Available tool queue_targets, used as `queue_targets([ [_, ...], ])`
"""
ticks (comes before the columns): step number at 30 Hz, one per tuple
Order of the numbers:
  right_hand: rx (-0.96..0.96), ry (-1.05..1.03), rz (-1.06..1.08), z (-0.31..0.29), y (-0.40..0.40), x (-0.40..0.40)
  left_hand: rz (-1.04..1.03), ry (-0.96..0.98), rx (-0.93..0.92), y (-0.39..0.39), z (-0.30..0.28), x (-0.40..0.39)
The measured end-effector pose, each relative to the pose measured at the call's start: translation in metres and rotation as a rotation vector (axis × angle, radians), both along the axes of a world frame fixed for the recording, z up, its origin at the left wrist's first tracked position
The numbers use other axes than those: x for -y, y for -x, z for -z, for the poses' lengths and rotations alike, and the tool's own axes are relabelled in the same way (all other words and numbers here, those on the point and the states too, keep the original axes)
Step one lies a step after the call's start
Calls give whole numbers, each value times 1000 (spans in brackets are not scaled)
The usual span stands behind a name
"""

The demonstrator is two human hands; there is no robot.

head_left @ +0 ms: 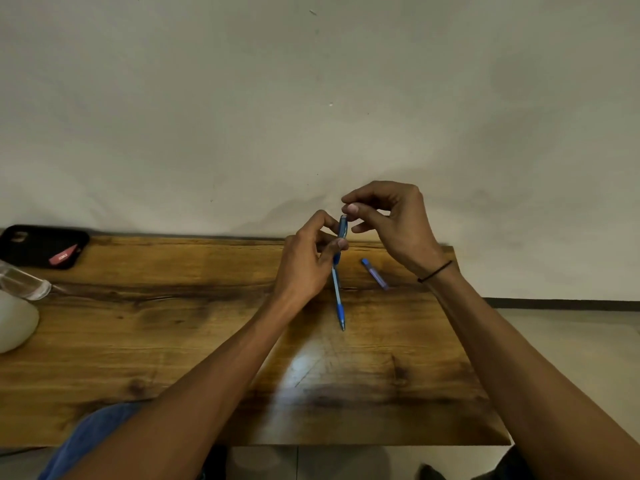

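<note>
My left hand [306, 259] grips a blue mechanical pencil [338, 289] by its upper part and holds it above the wooden table [173, 341], tip pointing down toward me. My right hand [388, 220] sits just above it, its thumb and forefinger pinched together at the pencil's top end. I cannot tell whether something small lies between those fingertips. A small blue lead tube [374, 274] lies on the table to the right of the pencil, under my right wrist.
A black phone in a case [41, 245] with a red tag on it lies at the table's far left. A clear bottle [24, 282] and a white rounded object [14, 322] sit at the left edge. A pale wall stands behind the table.
</note>
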State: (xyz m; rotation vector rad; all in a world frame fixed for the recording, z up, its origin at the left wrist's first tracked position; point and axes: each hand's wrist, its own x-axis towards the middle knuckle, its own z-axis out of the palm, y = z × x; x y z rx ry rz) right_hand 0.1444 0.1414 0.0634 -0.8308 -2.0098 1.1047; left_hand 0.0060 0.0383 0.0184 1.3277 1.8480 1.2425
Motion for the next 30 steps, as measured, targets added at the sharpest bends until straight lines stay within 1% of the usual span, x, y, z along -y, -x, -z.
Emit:
queue_targets([
  [6, 42, -2, -29, -3, -1, 1, -4, 4, -20, 1, 2, -1],
  [15, 171, -152, -46, -1, 0, 1, 1, 11, -41, 2, 5, -1],
  [19, 208, -144, -51, 0, -1, 0, 0, 5, -44, 1, 5, 0],
  [22, 171, -81, -67, -1, 0, 1, -1, -37, -37, -1, 4, 0],
  [24, 109, 0, -65, -3, 0, 1, -4, -73, -14, 0, 2, -1],
  [26, 72, 57, -53, -4, 0, 1, -3, -111, 55, 1, -2, -3],
  [30, 49, 55, -27, -7, 3, 6, 26, -196, 223, 0, -6, -7],
])
